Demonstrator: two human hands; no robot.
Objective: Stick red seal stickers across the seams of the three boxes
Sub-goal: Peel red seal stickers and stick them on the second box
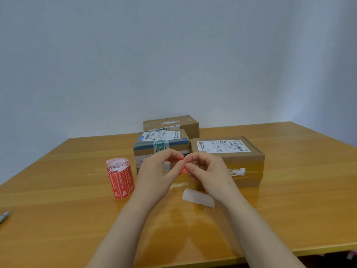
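Observation:
Three cardboard boxes stand on the wooden table [58, 219]: a taped box [162, 146] in the middle, a box with a white label [228, 151] to its right, and a third box [172, 123] behind them. In front of the two near boxes, my left hand [158, 171] and my right hand [204, 171] both pinch one red seal sticker [183, 167] between fingertips, held above the table. A roll of red seal stickers [120, 177] stands upright to the left of my hands.
A white strip of backing paper [199, 197] lies on the table under my right wrist. A pen tip [3, 216] shows at the left edge. The table's front edge runs near the bottom right.

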